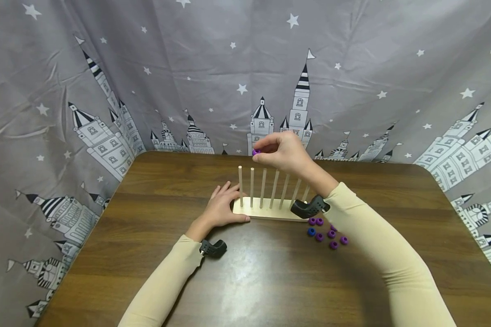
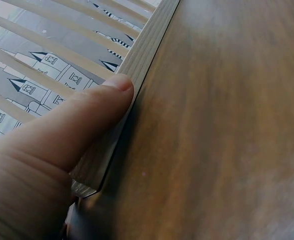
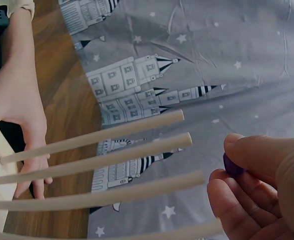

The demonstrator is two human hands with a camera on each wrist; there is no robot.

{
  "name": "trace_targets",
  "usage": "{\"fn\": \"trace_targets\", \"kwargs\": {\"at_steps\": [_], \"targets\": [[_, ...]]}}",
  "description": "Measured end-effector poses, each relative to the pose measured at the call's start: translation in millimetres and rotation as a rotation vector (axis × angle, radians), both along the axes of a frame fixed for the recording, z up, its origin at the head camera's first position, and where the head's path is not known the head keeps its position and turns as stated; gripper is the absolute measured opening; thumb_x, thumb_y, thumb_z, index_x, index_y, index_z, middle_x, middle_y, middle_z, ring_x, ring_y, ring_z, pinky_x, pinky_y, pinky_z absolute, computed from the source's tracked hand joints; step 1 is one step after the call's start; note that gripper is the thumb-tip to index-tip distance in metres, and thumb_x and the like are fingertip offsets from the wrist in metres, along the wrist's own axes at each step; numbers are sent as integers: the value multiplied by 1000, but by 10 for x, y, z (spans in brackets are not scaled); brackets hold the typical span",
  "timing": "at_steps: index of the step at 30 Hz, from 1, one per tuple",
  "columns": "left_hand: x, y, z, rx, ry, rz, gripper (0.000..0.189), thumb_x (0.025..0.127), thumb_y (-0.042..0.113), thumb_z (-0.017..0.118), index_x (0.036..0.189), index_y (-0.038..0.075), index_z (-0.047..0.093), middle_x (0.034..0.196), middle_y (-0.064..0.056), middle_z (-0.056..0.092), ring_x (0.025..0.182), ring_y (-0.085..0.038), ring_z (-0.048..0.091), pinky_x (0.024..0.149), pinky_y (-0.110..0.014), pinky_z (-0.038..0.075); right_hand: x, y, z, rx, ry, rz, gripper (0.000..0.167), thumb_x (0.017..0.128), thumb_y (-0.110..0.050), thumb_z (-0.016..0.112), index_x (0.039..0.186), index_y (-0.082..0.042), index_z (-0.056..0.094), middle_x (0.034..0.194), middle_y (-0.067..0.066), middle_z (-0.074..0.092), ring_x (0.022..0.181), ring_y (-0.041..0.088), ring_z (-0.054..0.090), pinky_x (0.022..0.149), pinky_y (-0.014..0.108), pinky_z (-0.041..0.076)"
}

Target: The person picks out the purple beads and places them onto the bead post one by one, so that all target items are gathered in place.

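Note:
A wooden peg rack (image 1: 266, 210) stands on the table, a pale flat base with several thin upright pegs (image 1: 252, 186). My left hand (image 1: 220, 210) holds the base by its left end; in the left wrist view the thumb (image 2: 99, 102) presses its front edge, while the fingers lie behind. Above the tops of the left pegs, my right hand (image 1: 285, 153) pinches a purple bead (image 1: 256, 152) between thumb and fingers. In the right wrist view this bead (image 3: 233, 166) is apart from the peg tips and partly hidden by the fingers. No beads show on the visible pegs.
Several loose purple beads (image 1: 331, 234) and one blue bead (image 1: 311, 231) lie on the brown wooden table (image 1: 245, 281) by the rack's right front, partly under my right forearm. A grey curtain (image 1: 212, 68) with castles and stars hangs behind the table.

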State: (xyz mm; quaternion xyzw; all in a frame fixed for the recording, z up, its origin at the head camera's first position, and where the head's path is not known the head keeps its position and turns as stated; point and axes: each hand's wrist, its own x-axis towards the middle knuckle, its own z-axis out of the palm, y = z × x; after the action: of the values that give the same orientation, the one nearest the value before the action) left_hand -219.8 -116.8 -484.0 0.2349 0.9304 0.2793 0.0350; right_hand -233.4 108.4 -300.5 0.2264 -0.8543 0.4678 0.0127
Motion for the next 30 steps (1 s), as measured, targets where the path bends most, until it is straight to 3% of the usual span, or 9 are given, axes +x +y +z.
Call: {"fn": "trace_targets", "kwargs": {"at_steps": [9, 18, 30], "targets": [[-6, 2, 14, 5, 9, -5, 72, 71, 50, 86, 132, 17, 67, 161, -13, 44, 156, -43, 23, 128, -63, 10, 22, -142, -36, 31, 22, 49, 25, 80, -3, 83, 104, 1, 77, 100, 17, 79, 87, 25, 76, 76, 23, 63], [-2, 0, 6, 10, 8, -10, 72, 71, 50, 86, 132, 17, 67, 161, -13, 44, 156, -43, 24, 128, -64, 10, 44, -210, -45, 58, -16, 73, 28, 80, -6, 84, 106, -1, 77, 101, 15, 78, 84, 21, 74, 75, 24, 62], [-3, -1, 0, 19, 8, -11, 72, 70, 49, 87, 132, 17, 68, 161, -12, 44, 156, -43, 23, 128, -64, 10, 64, -251, -20, 107, -4, 93, 28, 81, -6, 84, 108, -4, 77, 107, 13, 79, 93, 23, 76, 80, 24, 63]]}}
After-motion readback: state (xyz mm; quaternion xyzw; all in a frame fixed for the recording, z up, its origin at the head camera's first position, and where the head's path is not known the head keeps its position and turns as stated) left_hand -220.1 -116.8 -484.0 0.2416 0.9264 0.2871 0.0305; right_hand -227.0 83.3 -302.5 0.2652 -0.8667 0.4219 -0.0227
